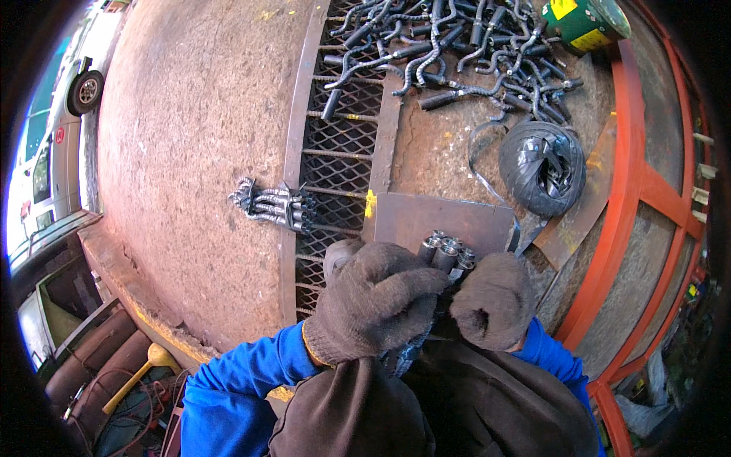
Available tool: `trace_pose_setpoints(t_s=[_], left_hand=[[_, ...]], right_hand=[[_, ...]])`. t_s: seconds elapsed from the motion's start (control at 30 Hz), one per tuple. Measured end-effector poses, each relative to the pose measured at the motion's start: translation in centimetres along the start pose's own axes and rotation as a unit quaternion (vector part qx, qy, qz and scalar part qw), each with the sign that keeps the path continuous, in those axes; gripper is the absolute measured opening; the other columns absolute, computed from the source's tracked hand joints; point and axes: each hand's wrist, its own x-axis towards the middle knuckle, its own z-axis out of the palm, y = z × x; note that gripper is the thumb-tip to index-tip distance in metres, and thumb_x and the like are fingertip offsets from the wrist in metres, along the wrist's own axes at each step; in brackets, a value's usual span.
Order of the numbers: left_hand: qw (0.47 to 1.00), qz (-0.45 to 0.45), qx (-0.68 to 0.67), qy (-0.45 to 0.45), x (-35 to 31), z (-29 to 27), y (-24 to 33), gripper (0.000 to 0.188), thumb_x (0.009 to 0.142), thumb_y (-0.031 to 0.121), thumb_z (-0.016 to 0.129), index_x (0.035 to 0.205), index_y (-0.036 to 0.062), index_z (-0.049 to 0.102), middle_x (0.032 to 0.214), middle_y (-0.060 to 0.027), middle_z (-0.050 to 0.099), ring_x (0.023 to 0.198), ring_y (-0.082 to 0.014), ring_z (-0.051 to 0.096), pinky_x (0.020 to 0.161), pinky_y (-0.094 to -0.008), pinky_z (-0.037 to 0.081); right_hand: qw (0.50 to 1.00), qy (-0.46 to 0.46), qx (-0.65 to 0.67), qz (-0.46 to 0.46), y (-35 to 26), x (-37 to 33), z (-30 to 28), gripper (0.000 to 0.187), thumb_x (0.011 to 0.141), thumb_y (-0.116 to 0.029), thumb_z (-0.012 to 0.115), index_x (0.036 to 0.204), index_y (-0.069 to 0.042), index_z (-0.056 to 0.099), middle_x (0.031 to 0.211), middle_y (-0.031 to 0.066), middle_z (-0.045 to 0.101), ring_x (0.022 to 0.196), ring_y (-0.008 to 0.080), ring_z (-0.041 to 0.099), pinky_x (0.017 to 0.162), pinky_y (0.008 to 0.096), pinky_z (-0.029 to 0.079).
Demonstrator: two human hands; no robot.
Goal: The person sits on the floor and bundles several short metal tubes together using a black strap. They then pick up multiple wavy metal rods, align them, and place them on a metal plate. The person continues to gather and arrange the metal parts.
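Observation:
My left hand (377,301), in a dark grey knitted glove, is closed around a bundle of short metal pieces with hollow round ends (448,251) just above my lap. Close against the bundle's other side, my right hand (495,301), gloved alike, is curled into a fist. A black plastic strip (516,228) runs from a large wound ball of strip (542,167) down to this fist, whose fingers hide the part inside. Most of the bundle's lower length is covered by my gloves. Under its upper end lies a flat brown metal plate (445,217).
A tied bundle of bent ribbed bars (274,206) lies left, by a mesh-covered drain (339,156). Many loose bent bars with dark sleeves (457,53) are heaped at the far side. A green can (586,27) and orange-red metal frame (628,190) stand right; a yellow-handled tool (141,373) lies lower left.

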Motion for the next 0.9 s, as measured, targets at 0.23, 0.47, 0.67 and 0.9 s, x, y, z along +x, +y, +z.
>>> trace_pose_setpoints(t_s=[0.23, 0.47, 0.67, 0.9], left_hand=[[0.998, -0.016, 0.056, -0.026, -0.6, -0.5, -0.4, 0.04, 0.073, 0.017, 0.082, 0.112, 0.013, 0.073, 0.093, -0.0075, 0.065, 0.079, -0.024, 0.064, 0.068, -0.039, 0.048], [0.997, -0.012, 0.01, -0.07, 0.7, -1.3, -0.1, 0.034, 0.074, 0.016, 0.081, 0.106, 0.0091, 0.074, 0.091, -0.0077, 0.067, 0.075, -0.0239, 0.063, 0.065, -0.0373, 0.048], [0.995, -0.044, 0.013, -0.086, 0.8, -1.7, 1.4, 0.028, 0.078, 0.017, 0.076, 0.105, 0.0081, 0.073, 0.093, -0.0081, 0.067, 0.079, -0.0244, 0.063, 0.065, -0.0371, 0.048], [0.972, -0.182, -0.121, -0.09, 0.5, -1.8, 2.3, 0.02, 0.089, 0.017, 0.07, 0.103, 0.0027, 0.07, 0.097, -0.0132, 0.065, 0.081, -0.0267, 0.064, 0.072, -0.0372, 0.052]], right_hand=[[0.987, 0.099, 0.002, 0.127, -0.3, -0.5, 0.0, 0.017, 0.082, -0.019, 0.075, 0.093, -0.008, 0.069, 0.093, 0.011, 0.068, 0.083, 0.0301, 0.066, 0.072, 0.0417, 0.054], [0.99, 0.017, -0.003, 0.143, -0.6, 1.1, -1.3, 0.032, 0.075, -0.021, 0.08, 0.104, -0.01, 0.073, 0.093, 0.0109, 0.067, 0.082, 0.0305, 0.066, 0.07, 0.0425, 0.054], [0.986, -0.02, -0.023, 0.162, -1.5, 1.3, -1.5, 0.04, 0.071, -0.022, 0.084, 0.107, -0.012, 0.073, 0.093, 0.0098, 0.066, 0.084, 0.0293, 0.066, 0.072, 0.0421, 0.054], [0.994, 0.029, -0.049, 0.089, -1.4, 1.8, -1.0, 0.038, 0.071, -0.02, 0.083, 0.107, -0.011, 0.074, 0.091, 0.0086, 0.066, 0.081, 0.0283, 0.065, 0.068, 0.0407, 0.052]])
